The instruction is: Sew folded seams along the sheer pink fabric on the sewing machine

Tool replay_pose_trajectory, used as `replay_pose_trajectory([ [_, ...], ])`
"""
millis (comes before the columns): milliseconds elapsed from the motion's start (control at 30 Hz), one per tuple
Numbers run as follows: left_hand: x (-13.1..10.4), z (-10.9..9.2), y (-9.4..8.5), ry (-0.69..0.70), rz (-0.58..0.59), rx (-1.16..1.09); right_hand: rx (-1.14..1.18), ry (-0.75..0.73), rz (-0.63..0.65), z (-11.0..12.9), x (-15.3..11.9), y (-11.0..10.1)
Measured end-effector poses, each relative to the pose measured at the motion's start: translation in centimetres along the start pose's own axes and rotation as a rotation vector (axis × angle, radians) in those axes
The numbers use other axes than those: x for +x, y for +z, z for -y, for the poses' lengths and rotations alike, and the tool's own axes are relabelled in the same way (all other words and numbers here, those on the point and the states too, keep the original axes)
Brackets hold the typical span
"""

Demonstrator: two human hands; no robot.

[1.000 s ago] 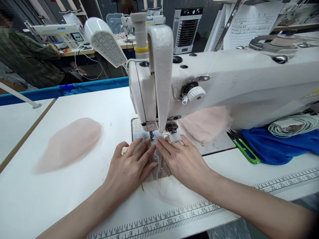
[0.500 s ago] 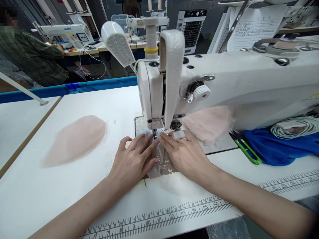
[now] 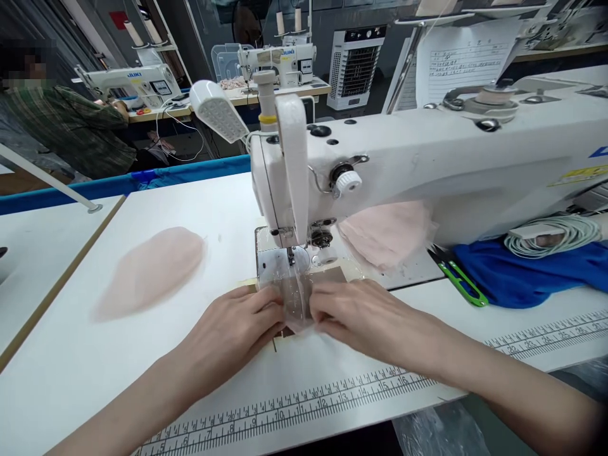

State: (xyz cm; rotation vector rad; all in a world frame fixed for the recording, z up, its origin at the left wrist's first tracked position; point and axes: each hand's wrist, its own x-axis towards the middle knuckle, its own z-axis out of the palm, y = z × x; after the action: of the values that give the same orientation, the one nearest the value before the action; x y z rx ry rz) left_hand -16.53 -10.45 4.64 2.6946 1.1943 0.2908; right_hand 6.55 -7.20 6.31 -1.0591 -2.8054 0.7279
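Observation:
A strip of sheer pale fabric runs toward me from beneath the presser foot of a white sewing machine. My left hand pinches its left edge with curled fingers. On the opposite side, my right hand grips the right edge, thumb and fingers together. Both hands rest low over the machine bed, just in front of the needle. To the left lies a loose pale pink sheer piece. More pink sheer pieces are piled under the machine arm.
Green thread snips lie beside a blue cloth and a coiled pale cord at right. A printed ruler follows the front table edge. Behind the table, a person in a plaid shirt sits at another sewing machine.
Both hands have drawn back toward me from the presser foot. Their flat, stretched fingers have curled around the fabric edges. The camera view has shifted slightly.

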Motion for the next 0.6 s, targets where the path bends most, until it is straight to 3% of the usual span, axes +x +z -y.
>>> replay_pose_trajectory([
  [167,1.0,-0.7,-0.9,-0.277,0.073,-0.19,0.284,0.123,-0.092,-1.1,0.5,-0.6],
  [333,3.0,-0.2,-0.8,-0.287,0.085,-0.173,-0.013,0.071,-0.206,-1.1,0.9,-0.1],
  [533,5.1,1.8,-0.6,-0.276,0.116,-0.127,-0.325,-0.042,-0.666,-1.7,1.8,1.4],
  [600,5.3,2.3,-0.8,-0.271,0.114,-0.173,-0.38,-0.056,-0.729,-2.0,2.0,1.5],
])
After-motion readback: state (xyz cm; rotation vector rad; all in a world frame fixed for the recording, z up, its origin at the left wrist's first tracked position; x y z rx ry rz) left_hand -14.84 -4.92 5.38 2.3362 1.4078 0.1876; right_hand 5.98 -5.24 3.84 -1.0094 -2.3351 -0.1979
